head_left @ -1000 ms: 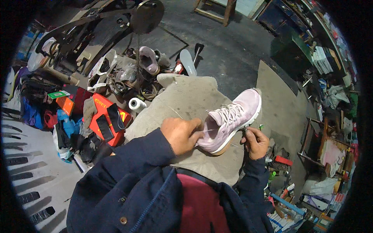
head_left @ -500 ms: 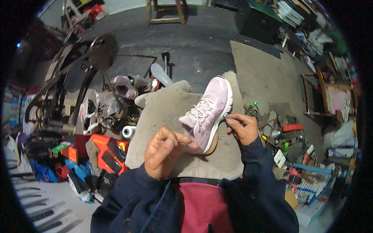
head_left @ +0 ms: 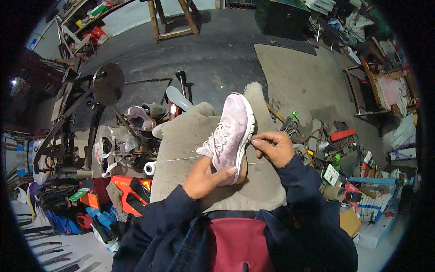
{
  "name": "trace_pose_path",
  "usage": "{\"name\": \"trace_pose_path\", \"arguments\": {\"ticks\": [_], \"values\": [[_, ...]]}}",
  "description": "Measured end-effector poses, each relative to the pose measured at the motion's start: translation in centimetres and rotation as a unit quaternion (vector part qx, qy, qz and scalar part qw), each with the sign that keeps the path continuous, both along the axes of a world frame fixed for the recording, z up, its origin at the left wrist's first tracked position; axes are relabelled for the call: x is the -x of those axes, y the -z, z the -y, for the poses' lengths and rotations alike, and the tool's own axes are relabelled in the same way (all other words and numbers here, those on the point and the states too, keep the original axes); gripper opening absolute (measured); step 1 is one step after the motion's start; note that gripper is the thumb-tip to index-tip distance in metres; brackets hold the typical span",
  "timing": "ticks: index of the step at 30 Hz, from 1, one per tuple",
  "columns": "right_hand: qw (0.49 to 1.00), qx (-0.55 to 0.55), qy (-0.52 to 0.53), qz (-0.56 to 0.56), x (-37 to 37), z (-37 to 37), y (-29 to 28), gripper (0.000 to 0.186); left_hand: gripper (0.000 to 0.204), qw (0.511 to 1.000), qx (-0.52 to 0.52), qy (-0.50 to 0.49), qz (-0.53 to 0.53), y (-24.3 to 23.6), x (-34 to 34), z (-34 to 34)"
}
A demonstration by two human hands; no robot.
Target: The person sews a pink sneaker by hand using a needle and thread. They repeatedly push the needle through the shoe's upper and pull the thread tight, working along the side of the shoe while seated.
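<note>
A pale pink sneaker (head_left: 233,131) with a white sole lies on a grey cloth (head_left: 181,136) spread over my lap, toe pointing away. My left hand (head_left: 204,177) grips the heel end of the sneaker. At the sole's right edge, my right hand (head_left: 272,146) has its fingers pinched together, seemingly on a needle or thread too small to make out. A thin white thread (head_left: 174,159) runs left from the shoe across the cloth.
A spool of thread (head_left: 149,168) sits at the cloth's left edge. Another pinkish shoe (head_left: 139,119) and an insole (head_left: 178,98) lie beyond. An orange bag (head_left: 129,190) and clutter fill the left; tools and boxes (head_left: 335,154) crowd the right. A wooden stool (head_left: 174,18) stands far ahead.
The view has swung so the sneaker sits more centred. My left hand slid to the heel, and my right hand moved up to the sole's edge.
</note>
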State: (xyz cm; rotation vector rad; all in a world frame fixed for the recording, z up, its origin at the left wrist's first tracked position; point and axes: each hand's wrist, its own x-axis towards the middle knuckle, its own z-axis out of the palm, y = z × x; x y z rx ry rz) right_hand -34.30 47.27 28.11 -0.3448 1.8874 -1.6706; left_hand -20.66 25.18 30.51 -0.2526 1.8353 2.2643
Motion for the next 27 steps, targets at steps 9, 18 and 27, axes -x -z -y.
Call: {"name": "trace_pose_path", "arguments": {"ticks": [9, 18, 27], "values": [[0.989, -0.08, -0.116, 0.042, 3.4, 0.3, -3.3, 0.023, 0.078, 0.988, -0.151, -0.016, -0.011, 1.4, 2.6, -0.5], [0.955, -0.145, -0.257, -0.028, 7.0, 1.4, -4.0, 0.024, 0.064, 0.998, -0.039, -0.021, -0.047, 2.5, 3.0, 0.0], [0.978, -0.14, -0.108, -0.114, 2.2, 1.9, -2.9, 0.02, 0.07, 0.999, 0.008, 0.029, -0.039, 1.6, 2.1, 1.1]]}}
